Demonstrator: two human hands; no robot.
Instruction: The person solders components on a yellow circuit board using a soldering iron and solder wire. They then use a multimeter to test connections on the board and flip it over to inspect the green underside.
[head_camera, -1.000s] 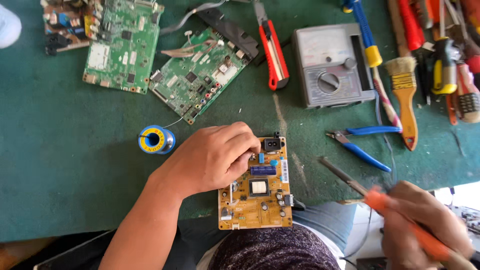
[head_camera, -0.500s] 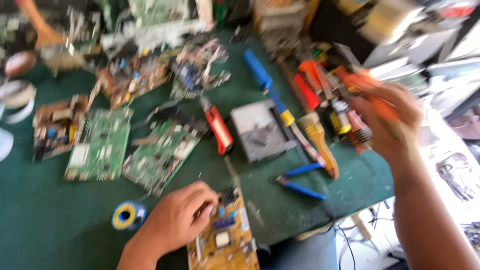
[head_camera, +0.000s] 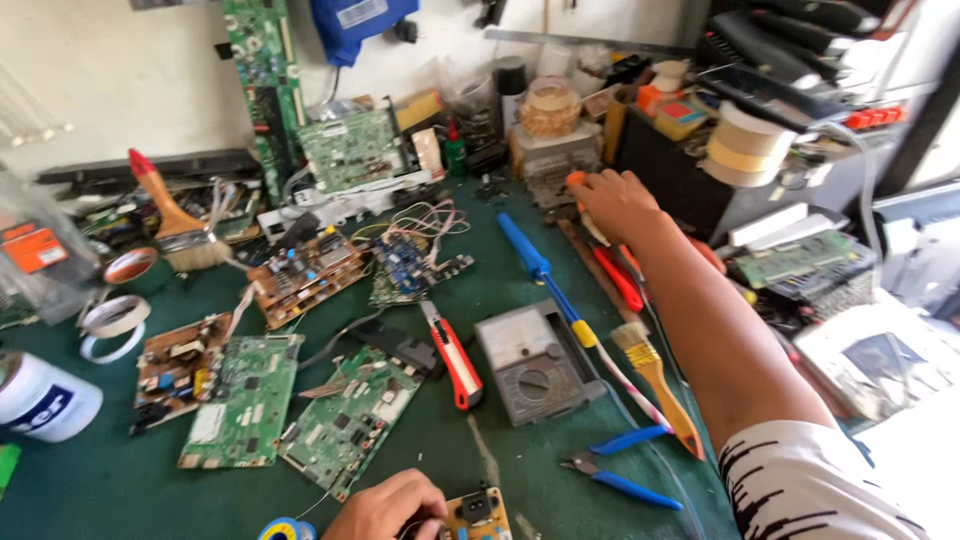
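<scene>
- Since the earlier frames your view has lifted from the near edge to the whole bench, and your right hand (head_camera: 618, 203) has gone from the near right to the far side.
- Your right hand now reaches among the clutter at the far side, closed around something orange; it looks like the handle of the iron, but I cannot tell for sure.
- Your left hand (head_camera: 388, 507) stays at the near edge, fingers curled and pressing on the yellow board (head_camera: 478, 512). This board lies at the bottom of the view, mostly cut off.
- Solder spool (head_camera: 285, 528) sits just left of your left hand.
- About progress, I judge the work on the board is paused: it is held in place, no tool is on it now.
- Green mat (head_camera: 500, 270) covers the bench. Many boards lie on its left half; a meter (head_camera: 536, 364), a red knife (head_camera: 452, 357), a brush (head_camera: 657, 381) and blue pliers (head_camera: 620, 468) lie near the middle.
- Behind is a pale wall, and shelves with tape rolls stand at the far right.
</scene>
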